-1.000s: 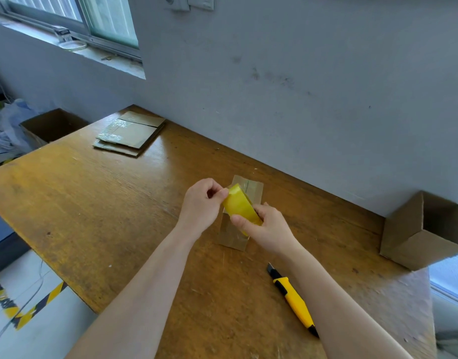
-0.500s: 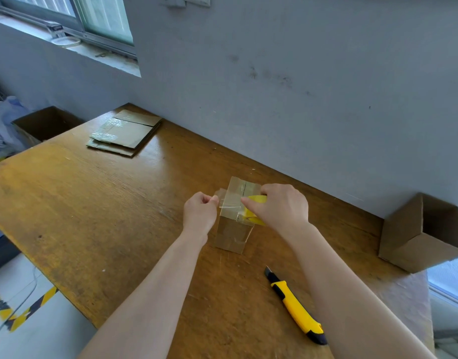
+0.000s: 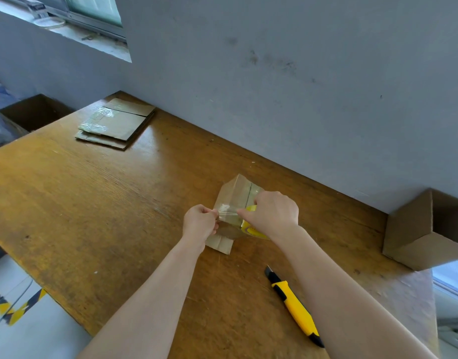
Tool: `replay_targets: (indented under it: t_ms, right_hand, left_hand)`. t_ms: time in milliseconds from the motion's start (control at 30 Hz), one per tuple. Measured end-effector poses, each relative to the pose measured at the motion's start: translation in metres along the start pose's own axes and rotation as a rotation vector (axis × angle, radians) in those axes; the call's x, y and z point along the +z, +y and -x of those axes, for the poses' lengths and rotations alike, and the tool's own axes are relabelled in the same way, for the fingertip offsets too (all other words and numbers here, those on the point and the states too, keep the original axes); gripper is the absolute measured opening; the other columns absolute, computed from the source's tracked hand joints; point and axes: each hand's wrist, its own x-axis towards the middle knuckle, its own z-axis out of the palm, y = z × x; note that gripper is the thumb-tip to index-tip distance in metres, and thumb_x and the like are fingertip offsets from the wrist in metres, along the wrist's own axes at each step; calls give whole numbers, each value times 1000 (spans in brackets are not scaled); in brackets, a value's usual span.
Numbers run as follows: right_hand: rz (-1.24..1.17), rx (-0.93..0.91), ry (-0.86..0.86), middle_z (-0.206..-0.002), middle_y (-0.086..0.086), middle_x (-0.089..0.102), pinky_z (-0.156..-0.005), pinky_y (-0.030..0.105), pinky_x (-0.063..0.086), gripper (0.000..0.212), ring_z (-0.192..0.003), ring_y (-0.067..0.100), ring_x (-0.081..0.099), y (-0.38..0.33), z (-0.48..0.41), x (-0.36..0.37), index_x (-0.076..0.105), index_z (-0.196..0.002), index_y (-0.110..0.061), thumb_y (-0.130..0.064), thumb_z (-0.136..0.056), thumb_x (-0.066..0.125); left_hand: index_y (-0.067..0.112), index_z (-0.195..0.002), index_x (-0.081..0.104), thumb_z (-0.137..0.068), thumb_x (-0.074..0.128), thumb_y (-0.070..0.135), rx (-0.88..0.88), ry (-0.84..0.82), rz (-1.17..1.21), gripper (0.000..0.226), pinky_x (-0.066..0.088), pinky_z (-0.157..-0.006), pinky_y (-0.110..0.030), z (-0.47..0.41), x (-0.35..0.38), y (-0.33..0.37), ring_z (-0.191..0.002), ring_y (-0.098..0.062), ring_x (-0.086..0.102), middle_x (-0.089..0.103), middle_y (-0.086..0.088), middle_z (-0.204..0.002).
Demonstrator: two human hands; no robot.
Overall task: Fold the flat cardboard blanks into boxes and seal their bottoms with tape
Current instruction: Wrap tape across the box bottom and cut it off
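The left hand (image 3: 199, 225) pinches the end of a clear strip of tape (image 3: 229, 215), and the right hand (image 3: 274, 216) grips the yellow tape roll (image 3: 249, 229), close up to a small box (image 3: 235, 194) in the middle of the table (image 3: 93, 203). A yellow knife (image 3: 296, 308) lies near the right arm, flat cardboard (image 3: 116, 124) is piled at the far left corner, and an open box (image 3: 414, 237) lies at the right edge.
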Motion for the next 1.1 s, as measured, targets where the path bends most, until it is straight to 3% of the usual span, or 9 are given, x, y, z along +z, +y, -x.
replay_targets:
  t_ms: [333,600,667,733,800,900,1000,1100]
  right_hand:
    - [-58,28,0,-68,-7,56,-46,21,36,48,-59,8,52,7,-13,7,59,-80,-21,-68,-88,52]
    - [-149,65,-16,-64,-6,54,-44,23,33,51,-56,10,51,10,-16,12,59,-68,-19,-67,-84,55]
    - [-148,62,-18,-64,-6,54,-45,22,34,50,-55,9,50,9,-16,12,57,-67,-20,-65,-86,55]
    - [-148,61,-23,-65,-6,54,-45,22,35,48,-56,8,50,8,-16,13,55,-67,-20,-65,-86,55]
    - [-141,67,-30,-65,-6,55,-45,22,36,48,-56,9,50,8,-16,13,54,-68,-20,-65,-87,55]
    - [-147,77,-32,-65,-6,54,-45,23,35,48,-57,9,51,9,-17,14,54,-68,-20,-65,-86,55]
    - [-161,88,-17,-62,-6,53,-44,23,33,51,-54,9,48,9,-17,13,53,-65,-20,-67,-86,55]
    - [-169,86,-6,-65,-6,55,-45,23,34,50,-56,9,50,8,-18,13,58,-71,-19,-66,-87,54]
  left_hand:
    - [17,-81,59,-97,57,27,101,28,-170,18,53,-70,-31,-13,5,1,-87,-21,66,67,-3,-92]
    - [11,-91,62,-96,56,28,145,-2,-290,18,39,-59,-27,-16,7,2,-77,-13,54,64,-3,-92]
    - [12,-90,62,-96,56,32,118,-13,-326,22,43,-63,-29,-19,8,0,-80,-16,57,65,-4,-94]
    - [15,-92,62,-95,56,39,78,-26,-369,25,50,-80,-37,-24,8,-1,-89,-21,59,66,-4,-98]
    - [15,-102,58,-90,60,47,31,-34,-387,34,48,-95,-45,-27,6,-1,-99,-24,58,62,-3,-103]
    - [17,-108,49,-86,67,50,5,-16,-404,44,46,-98,-48,-26,3,0,-103,-25,55,56,-1,-104]
    - [20,-108,55,-94,60,24,226,108,-520,15,50,-90,-39,-20,6,0,-104,-23,56,58,-1,-111]
    - [17,-118,62,-101,47,14,510,86,-387,23,43,-84,-26,-8,13,0,-111,-18,55,57,2,-119]
